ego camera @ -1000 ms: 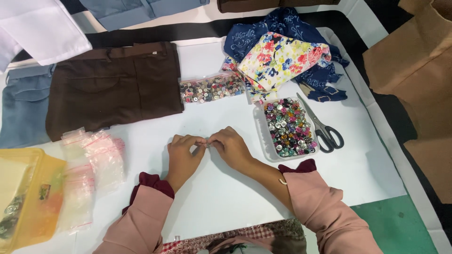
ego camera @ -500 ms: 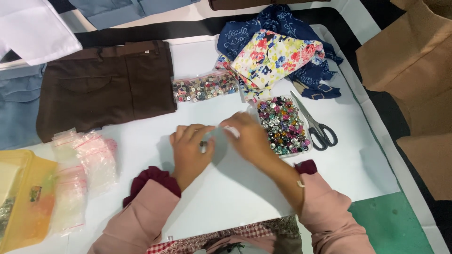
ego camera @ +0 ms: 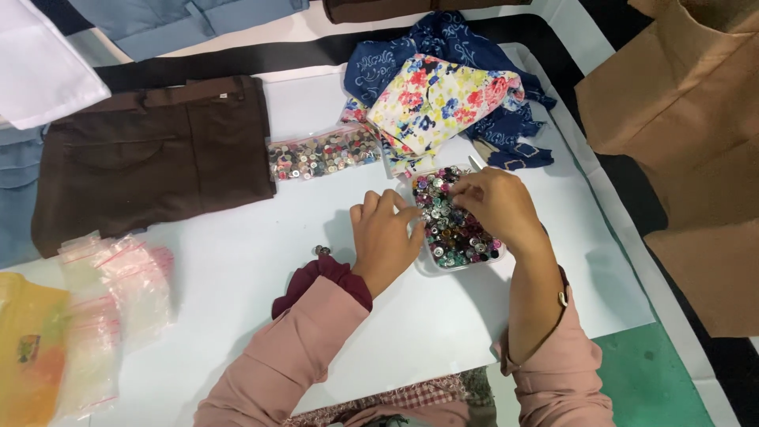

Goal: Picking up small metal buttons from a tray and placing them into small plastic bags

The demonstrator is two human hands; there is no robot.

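So the white desk [ego camera: 237, 277] fills most of the frame, with clothes piled round its edges. Biggest piece is one tan garment [ego camera: 688, 158] down the right side, then one pair of dark brown trousers [ego camera: 150, 158] folded at the upper left. One floral cloth [ego camera: 443, 99] sits on one crumpled navy cloth [ego camera: 395, 55] at top centre. Lower left there's one yellow plastic bag [ego camera: 28, 356] and just beside it a loose heap of small clear zip bags [ego camera: 118, 292], too overlapped to count.

Then two lots of buttons: one clear bag of buttons [ego camera: 320, 153] lying flat just right of the trousers, and one clear tray of mixed buttons [ego camera: 457, 233] in the middle of the frame, heaped full.

Both hands are at that tray. Left hand [ego camera: 385, 237] rests against its left edge, fingers curled, grip loose and holding nothing I can see. Right hand [ego camera: 494, 205] is down on top of the buttons, fingertips pinched in among them; can't tell if it's actually got one.

Smallest thing: one single loose button [ego camera: 320, 251] on the desk, just left of the left hand.
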